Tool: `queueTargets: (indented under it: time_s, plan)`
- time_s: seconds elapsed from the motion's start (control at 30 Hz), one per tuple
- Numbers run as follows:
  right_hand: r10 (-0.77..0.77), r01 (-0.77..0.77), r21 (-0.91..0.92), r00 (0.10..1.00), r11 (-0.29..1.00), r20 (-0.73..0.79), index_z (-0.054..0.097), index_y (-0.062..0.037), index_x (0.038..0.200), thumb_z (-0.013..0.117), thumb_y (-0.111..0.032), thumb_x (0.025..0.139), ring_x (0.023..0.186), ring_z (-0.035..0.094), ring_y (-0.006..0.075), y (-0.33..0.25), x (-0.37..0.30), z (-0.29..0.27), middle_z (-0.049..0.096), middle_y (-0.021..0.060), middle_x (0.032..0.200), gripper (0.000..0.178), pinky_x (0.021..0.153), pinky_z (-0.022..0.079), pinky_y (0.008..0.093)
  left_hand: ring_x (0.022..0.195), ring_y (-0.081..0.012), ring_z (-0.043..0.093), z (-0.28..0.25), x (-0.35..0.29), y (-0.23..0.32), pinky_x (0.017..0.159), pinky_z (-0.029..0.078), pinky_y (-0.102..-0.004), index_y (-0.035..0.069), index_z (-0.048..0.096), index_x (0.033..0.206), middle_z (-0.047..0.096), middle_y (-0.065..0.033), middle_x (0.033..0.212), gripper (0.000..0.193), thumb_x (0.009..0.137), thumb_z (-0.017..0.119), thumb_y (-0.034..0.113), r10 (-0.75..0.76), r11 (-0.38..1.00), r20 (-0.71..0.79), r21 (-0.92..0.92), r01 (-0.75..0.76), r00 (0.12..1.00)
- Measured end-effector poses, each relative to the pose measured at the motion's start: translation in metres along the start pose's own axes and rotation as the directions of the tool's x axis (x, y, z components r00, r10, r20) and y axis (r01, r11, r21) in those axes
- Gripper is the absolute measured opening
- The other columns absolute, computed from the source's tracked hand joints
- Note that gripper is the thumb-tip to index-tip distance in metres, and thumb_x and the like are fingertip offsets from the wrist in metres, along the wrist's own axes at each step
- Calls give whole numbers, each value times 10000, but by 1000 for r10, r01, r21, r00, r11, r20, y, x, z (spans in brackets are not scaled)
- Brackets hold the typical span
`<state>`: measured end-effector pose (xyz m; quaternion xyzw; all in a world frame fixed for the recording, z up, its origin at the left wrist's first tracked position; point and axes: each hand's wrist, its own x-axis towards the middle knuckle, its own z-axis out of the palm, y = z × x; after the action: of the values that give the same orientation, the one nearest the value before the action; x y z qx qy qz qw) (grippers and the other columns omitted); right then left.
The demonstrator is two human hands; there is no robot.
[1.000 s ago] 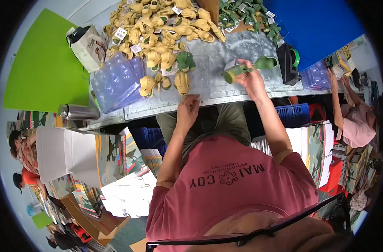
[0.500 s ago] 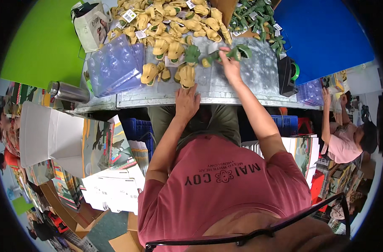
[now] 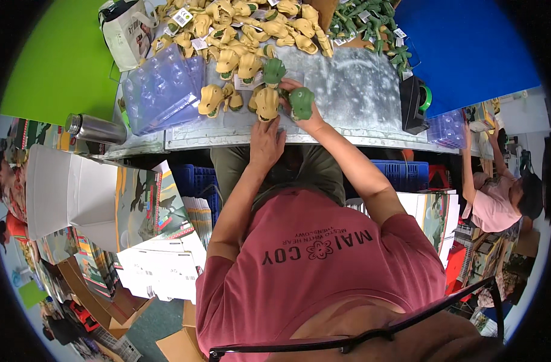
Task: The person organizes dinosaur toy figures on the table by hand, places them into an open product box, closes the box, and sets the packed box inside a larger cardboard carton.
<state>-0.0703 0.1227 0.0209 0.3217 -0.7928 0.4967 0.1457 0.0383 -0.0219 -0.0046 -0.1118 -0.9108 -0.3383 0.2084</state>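
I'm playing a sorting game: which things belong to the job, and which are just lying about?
Job:
green toy, in the right hand
yellow toy, at the left hand
probably the yellow pile and green pile

Probably just lying about:
flask
bag
tape dispenser

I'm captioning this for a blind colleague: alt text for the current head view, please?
A person's right hand holds a green dinosaur toy over a grey table; the left hand touches a tan one. Tan toys and green toys lie heaped beyond.
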Motion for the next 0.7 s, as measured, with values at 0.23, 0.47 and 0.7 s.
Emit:
queueTargets:
  time_s: [0.23, 0.47, 0.7]
  plan:
    - [-134, 177, -209, 969, 962, 206, 604, -9, 1221, 698, -69, 862, 1209, 587, 369, 5, 9, -11, 585, 175, 1306, 375, 1002, 494, 414, 1182, -441, 520, -2, -1, 0, 1015, 437, -494, -69, 581, 1289, 565, -238, 1290, 517, 826, 738, 101, -22, 999, -41, -24, 21, 999]
    - [124, -35, -253, 930, 967, 345, 557, -68, 1304, 733, -153, 845, 1193, 595, 371, -3, 25, -20, 550, 158, 1349, 499, 979, 516, 407, 1221, -477, 468, 2, -2, -5, 1056, 410, -514, -49, 551, 1282, 536, -259, 1295, 546, 800, 745, 119, -82, 995, -44, -58, 79, 996]
    - [327, -199, -332, 861, 922, 391, 543, -56, 1315, 737, -144, 848, 1178, 606, 373, -33, 29, -20, 560, 170, 1344, 513, 963, 519, 405, 1231, -460, 470, 6, -3, -15, 1078, 400, -504, -57, 555, 1277, 543, -248, 1296, 552, 801, 739, 152, -58, 998, -51, -24, 57, 997]
